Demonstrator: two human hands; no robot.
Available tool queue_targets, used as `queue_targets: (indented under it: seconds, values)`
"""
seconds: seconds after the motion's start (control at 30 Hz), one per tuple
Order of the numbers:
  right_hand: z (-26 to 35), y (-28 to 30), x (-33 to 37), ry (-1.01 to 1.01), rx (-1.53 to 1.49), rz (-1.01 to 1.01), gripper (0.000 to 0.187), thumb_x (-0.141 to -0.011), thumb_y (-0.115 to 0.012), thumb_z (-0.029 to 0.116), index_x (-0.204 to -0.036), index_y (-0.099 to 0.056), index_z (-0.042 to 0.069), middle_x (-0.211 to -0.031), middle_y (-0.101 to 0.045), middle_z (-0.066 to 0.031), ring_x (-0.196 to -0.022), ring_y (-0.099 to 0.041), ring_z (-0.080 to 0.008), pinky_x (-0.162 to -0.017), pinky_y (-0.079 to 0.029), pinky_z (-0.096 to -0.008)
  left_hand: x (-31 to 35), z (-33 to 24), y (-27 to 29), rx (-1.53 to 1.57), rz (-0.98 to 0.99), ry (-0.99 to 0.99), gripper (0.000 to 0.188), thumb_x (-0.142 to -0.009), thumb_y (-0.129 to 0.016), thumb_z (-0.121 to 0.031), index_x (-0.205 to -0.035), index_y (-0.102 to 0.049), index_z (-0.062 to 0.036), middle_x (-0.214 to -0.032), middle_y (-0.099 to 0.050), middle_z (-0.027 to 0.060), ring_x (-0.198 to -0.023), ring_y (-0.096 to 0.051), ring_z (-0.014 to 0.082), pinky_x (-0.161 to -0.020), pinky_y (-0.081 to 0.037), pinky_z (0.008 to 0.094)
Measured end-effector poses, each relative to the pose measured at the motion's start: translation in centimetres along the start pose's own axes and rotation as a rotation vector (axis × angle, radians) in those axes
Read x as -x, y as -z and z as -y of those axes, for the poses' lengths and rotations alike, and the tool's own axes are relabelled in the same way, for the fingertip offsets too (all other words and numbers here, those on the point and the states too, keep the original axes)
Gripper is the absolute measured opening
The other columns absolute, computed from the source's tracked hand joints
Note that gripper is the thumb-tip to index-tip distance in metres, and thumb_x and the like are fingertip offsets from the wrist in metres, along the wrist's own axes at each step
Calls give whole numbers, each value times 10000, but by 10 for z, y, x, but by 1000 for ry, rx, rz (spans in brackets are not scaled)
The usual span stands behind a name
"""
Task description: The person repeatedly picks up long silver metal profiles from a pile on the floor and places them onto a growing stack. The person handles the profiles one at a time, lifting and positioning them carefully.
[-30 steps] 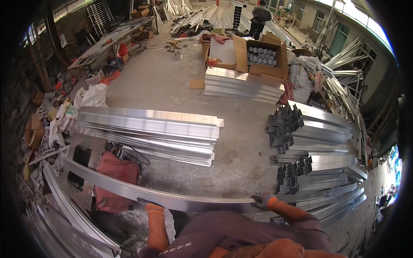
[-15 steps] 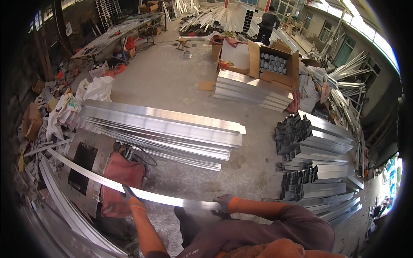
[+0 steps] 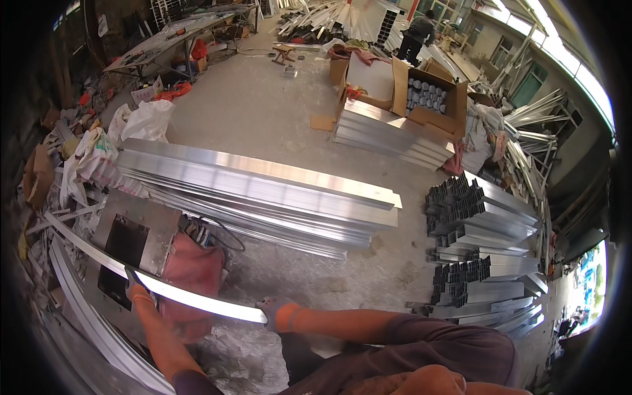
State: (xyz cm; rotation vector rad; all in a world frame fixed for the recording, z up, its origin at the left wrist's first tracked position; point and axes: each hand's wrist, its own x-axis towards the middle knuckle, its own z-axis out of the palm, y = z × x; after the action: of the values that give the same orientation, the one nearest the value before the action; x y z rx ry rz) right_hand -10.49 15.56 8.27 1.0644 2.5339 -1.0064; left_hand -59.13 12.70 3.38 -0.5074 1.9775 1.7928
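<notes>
I hold a long, narrow aluminium profile (image 3: 191,296) that runs from the lower middle out to the left. My left hand (image 3: 136,284), in a grey and orange glove, grips it partway along. My right hand (image 3: 276,313), gloved the same way, is closed on its near end. The profile hangs above a metal stand (image 3: 135,230) and a red bag (image 3: 194,273) on the floor. Just beyond lies a wide stack of long aluminium profiles (image 3: 263,191).
A bundle of dark short profiles (image 3: 484,230) lies at the right. A second silver stack (image 3: 392,135) and open cardboard boxes (image 3: 428,95) sit farther back. A person (image 3: 418,33) stands far behind. White sacks (image 3: 141,122) and scrap crowd the left, with more profiles (image 3: 85,322) along the lower left.
The profile has slid to the left, and both my hands have moved left along with it. My view has tilted slightly, so the stacks appear shifted right.
</notes>
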Motion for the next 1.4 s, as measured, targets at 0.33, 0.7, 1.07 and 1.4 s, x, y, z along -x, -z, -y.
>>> queue_targets:
  seconds: [0.33,0.7,1.07,1.4]
  values:
    - [-133,-8,141,-162,17,147,672,-764,-692,290,-1411,-539,191,-1284,-640,-154,-1121,-643,-373,-947,-520,-481,127,121,-11,-636,16,-68,686,-801,-759,-628,-1158,-707,-45,-978,-725,133,-793,-679,229,-704,-548,378]
    - [-301,-44,350,-216,59,78,594,-786,-658,197,-1367,-543,171,-1250,-667,-139,-1129,-648,-373,-934,-526,-488,376,256,57,-297,481,156,622,-812,-761,-643,-1157,-585,-156,-948,-646,30,-726,-644,215,-540,-535,362]
    - [-401,-49,501,-390,201,137,573,-833,-602,200,-1402,-533,218,-1320,-641,-114,-1135,-655,-342,-947,-529,-465,508,367,78,-355,721,353,656,-837,-768,-588,-1251,-554,-126,-1043,-630,58,-838,-673,243,-644,-559,388]
    - [-481,-60,615,-539,283,277,551,-809,-634,242,-1358,-582,227,-1297,-656,-114,-1167,-645,-328,-986,-516,-446,532,417,96,-440,1067,321,595,-949,-676,-367,-1449,-383,-234,-1333,-544,92,-1271,-534,312,-995,-507,495]
